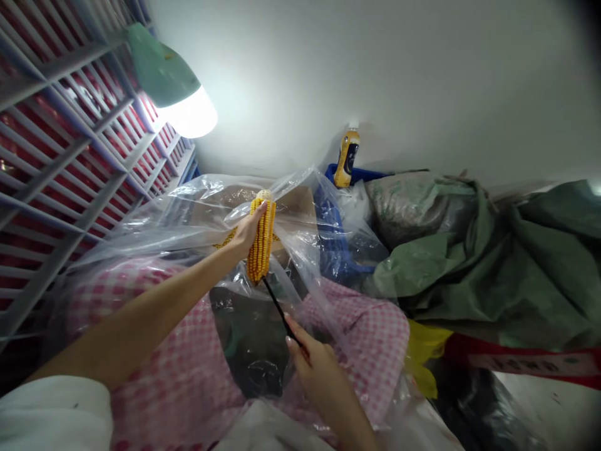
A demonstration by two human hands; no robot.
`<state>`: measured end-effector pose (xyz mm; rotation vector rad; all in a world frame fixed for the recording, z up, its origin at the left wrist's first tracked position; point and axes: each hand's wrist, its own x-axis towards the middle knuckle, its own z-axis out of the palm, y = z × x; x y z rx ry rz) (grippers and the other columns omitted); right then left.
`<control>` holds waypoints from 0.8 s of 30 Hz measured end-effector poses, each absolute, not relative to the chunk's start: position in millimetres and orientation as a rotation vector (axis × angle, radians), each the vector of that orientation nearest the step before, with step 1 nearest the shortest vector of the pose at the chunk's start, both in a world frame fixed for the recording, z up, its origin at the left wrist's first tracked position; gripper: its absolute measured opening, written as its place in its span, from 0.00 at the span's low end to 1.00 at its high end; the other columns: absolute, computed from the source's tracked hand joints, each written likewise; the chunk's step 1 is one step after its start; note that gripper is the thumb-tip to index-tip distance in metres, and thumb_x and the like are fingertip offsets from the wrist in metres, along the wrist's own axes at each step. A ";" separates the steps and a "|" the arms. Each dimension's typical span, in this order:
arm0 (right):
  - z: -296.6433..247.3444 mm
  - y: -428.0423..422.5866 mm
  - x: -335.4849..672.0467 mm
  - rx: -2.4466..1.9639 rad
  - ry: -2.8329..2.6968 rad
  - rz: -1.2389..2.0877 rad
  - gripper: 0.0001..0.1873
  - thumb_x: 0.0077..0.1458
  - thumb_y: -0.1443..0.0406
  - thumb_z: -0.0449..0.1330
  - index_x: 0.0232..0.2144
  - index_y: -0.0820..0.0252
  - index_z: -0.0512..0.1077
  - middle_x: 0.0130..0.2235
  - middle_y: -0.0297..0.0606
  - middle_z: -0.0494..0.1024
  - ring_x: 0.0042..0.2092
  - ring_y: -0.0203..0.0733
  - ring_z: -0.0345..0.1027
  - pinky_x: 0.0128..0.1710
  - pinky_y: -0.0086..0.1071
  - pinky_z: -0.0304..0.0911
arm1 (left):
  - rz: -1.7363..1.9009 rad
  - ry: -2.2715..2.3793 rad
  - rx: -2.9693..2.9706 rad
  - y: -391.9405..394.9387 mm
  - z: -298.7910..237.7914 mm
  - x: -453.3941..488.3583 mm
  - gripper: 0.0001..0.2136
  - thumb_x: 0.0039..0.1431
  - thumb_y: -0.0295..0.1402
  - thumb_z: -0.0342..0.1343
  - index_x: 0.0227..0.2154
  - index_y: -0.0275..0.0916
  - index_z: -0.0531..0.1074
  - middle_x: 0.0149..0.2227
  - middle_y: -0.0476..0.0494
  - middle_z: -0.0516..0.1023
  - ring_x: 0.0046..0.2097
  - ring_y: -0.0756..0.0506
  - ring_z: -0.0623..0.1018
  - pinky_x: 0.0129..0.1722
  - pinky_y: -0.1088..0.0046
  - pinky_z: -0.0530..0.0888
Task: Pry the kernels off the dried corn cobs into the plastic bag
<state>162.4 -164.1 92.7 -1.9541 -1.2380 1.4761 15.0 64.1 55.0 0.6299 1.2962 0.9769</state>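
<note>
My left hand grips a corn cob with rows of yellow kernels, held nearly upright with its pale end at the top. In my right hand is a thin dark rod-like tool, whose far tip meets the lower end of the cob; whether it goes in cannot be made out. Beneath both hands spreads a clear plastic sheet, draped over my pink checked lap and a cardboard box. More yellow corn shows partly behind my left hand.
Stacked purple-grey slatted crates rise at left, with a lit green lamp on them. A blue crate, a juice bottle, a filled sack and green cloth stand at right by the white wall.
</note>
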 end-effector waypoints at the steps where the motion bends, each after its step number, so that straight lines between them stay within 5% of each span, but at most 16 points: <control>1: 93.7 -162.1 163.9 -1.922 -1.131 1.601 0.26 0.56 0.57 0.56 0.56 0.52 0.68 0.18 0.27 0.60 0.18 0.32 0.53 0.17 0.24 0.49 | 0.986 1.293 0.629 64.9 53.8 14.8 0.26 0.46 0.58 0.55 0.34 0.38 0.70 0.19 0.46 0.71 0.19 0.45 0.72 0.18 0.68 0.71; 7: 91.9 -160.2 163.6 -1.402 -0.239 2.122 0.46 0.48 0.47 0.60 0.65 0.49 0.49 0.20 0.24 0.64 0.13 0.27 0.48 0.10 0.19 0.44 | 1.000 1.276 0.491 75.2 48.6 10.2 0.28 0.47 0.59 0.53 0.37 0.38 0.72 0.21 0.45 0.73 0.22 0.43 0.75 0.22 0.66 0.74; 17: 75.5 -171.9 148.7 -1.845 -1.065 1.528 0.29 0.56 0.53 0.56 0.58 0.55 0.66 0.17 0.24 0.56 0.16 0.28 0.50 0.15 0.22 0.49 | 0.997 1.332 0.523 71.7 48.2 12.2 0.27 0.48 0.59 0.52 0.35 0.38 0.71 0.20 0.46 0.72 0.20 0.44 0.73 0.20 0.66 0.73; 24: 81.1 -164.6 157.5 -1.340 -0.155 2.138 0.45 0.45 0.48 0.64 0.63 0.48 0.53 0.18 0.22 0.65 0.13 0.26 0.49 0.10 0.18 0.42 | 0.984 1.336 0.559 67.7 50.7 14.3 0.26 0.49 0.59 0.52 0.35 0.38 0.70 0.20 0.46 0.72 0.20 0.44 0.73 0.20 0.67 0.73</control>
